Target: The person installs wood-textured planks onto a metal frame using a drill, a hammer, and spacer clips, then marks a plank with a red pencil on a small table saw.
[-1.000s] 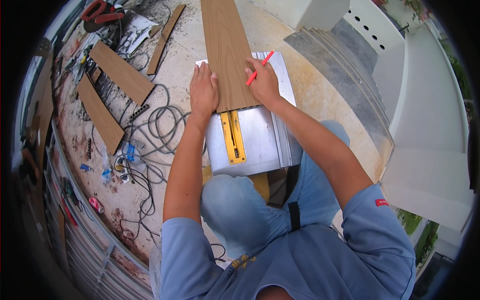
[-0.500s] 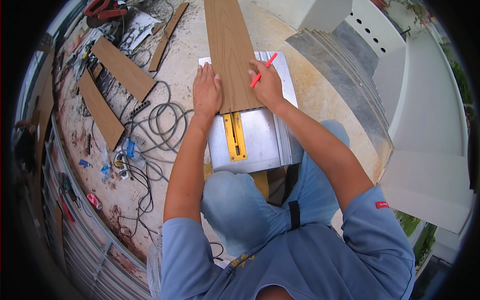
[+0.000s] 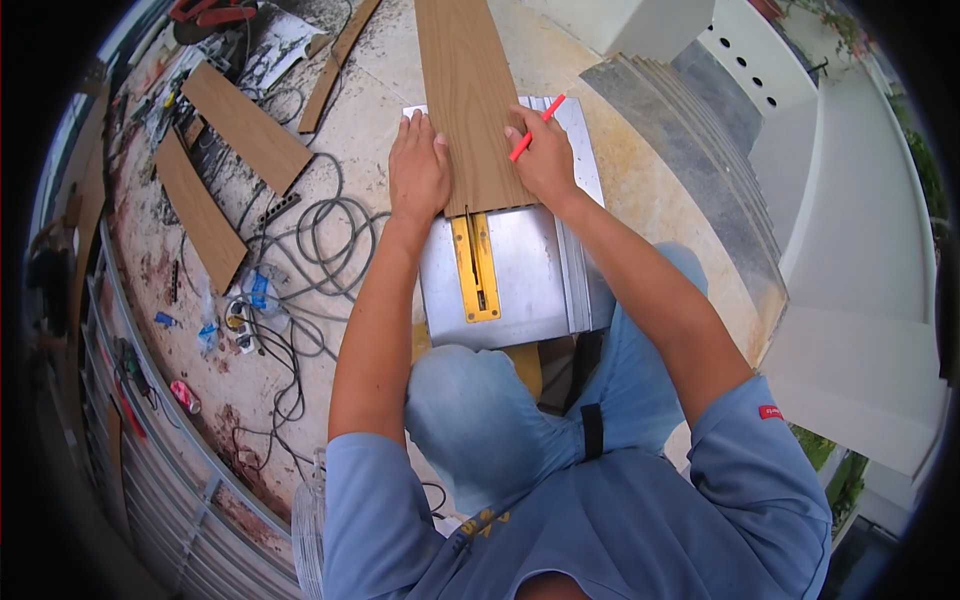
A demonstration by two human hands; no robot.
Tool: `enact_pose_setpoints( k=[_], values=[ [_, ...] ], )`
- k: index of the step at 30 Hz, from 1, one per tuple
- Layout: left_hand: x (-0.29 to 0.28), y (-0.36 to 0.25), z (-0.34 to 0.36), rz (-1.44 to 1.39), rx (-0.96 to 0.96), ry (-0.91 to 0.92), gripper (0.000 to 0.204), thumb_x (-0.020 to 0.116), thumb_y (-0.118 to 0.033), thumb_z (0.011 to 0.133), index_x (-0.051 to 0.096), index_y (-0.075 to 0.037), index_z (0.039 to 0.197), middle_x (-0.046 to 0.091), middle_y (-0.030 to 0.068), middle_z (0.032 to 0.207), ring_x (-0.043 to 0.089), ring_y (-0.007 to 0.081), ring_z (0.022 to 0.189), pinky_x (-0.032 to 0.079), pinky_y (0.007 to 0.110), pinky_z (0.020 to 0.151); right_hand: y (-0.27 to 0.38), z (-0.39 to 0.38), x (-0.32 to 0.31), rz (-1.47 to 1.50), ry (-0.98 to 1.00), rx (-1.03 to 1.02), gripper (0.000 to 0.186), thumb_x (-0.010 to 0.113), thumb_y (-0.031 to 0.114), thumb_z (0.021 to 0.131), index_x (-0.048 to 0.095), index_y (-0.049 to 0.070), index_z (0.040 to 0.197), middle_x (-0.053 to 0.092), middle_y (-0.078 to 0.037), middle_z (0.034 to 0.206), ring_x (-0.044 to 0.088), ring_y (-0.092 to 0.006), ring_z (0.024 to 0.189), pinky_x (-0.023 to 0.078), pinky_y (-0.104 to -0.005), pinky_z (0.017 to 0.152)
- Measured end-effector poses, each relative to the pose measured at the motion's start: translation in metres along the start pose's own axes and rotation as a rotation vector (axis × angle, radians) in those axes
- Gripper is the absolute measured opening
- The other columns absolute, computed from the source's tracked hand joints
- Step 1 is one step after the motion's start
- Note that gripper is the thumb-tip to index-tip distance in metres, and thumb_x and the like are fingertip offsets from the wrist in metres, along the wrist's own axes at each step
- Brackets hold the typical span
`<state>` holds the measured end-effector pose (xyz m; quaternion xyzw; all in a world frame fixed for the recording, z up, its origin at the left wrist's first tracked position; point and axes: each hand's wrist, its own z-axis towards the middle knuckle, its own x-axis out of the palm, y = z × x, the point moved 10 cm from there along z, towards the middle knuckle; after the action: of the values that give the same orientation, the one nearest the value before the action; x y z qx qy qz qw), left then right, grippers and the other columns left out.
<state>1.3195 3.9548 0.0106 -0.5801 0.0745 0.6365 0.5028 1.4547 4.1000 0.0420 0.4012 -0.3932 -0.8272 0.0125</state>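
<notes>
A long wood-grain plank [image 3: 470, 90] lies lengthwise on a small metal table saw [image 3: 525, 275] with a yellow blade insert [image 3: 475, 270]. The plank's near end sits just at the insert's far end. My left hand [image 3: 418, 168] lies flat on the plank's left edge and the saw top, fingers spread. My right hand [image 3: 543, 160] presses on the plank's right edge while gripping a red pencil [image 3: 535, 128] that points up and to the right. My knees in blue trousers are right below the saw.
Two cut plank pieces [image 3: 245, 125] [image 3: 198, 210] and a narrow strip [image 3: 340, 65] lie on the stained floor at left. Tangled grey cables [image 3: 315, 235] and a power strip [image 3: 240, 325] lie beside the saw. White steps and a wall [image 3: 850, 250] rise at right; metal rails [image 3: 150, 440] run lower left.
The plank and both hands have slid slightly toward me along the saw top; hands keep the same grip on its edges.
</notes>
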Motion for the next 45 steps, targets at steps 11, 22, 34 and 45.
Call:
enact_pose_setpoints(
  k=[11,22,34,45],
  values=[
    [0.006,0.009,0.022,-0.093,-0.008,-0.003,0.051,0.036,-0.024,0.108,0.044,0.010,0.146,0.042,0.0265,0.154,0.032,0.0400,0.148,0.025,0.041,0.124,-0.007,0.022,0.008,-0.034,-0.023,-0.020,0.038,0.069,0.025,0.094,0.066,0.011,0.129,0.068,-0.024,0.106,0.064,-0.0420,0.102,0.051,-0.0468,0.089],
    [0.006,0.010,0.026,-0.077,0.013,0.023,0.052,0.034,-0.025,0.109,0.044,0.010,0.146,0.042,0.0257,0.155,0.029,0.0404,0.150,0.024,0.042,0.124,0.001,0.021,0.004,-0.018,-0.052,-0.032,0.034,0.070,0.018,0.092,0.067,0.004,0.122,0.069,-0.024,0.106,0.064,-0.0432,0.101,0.051,-0.0495,0.088],
    [0.003,0.006,0.007,-0.052,0.023,0.010,0.054,0.031,-0.028,0.110,0.043,0.009,0.147,0.040,0.0256,0.156,0.027,0.0408,0.151,0.022,0.043,0.125,0.005,0.001,0.001,0.025,-0.044,-0.023,0.034,0.067,0.018,0.094,0.065,0.002,0.124,0.066,-0.025,0.115,0.060,-0.0424,0.111,0.049,-0.0471,0.096],
    [-0.002,0.002,-0.009,-0.015,0.015,0.015,0.052,0.037,-0.025,0.108,0.043,0.009,0.147,0.042,0.0249,0.155,0.029,0.0392,0.150,0.024,0.042,0.124,0.007,-0.011,0.000,0.038,0.002,-0.015,0.035,0.068,0.018,0.094,0.065,0.003,0.125,0.065,-0.025,0.121,0.059,-0.0425,0.115,0.048,-0.0466,0.100]
  ],
)
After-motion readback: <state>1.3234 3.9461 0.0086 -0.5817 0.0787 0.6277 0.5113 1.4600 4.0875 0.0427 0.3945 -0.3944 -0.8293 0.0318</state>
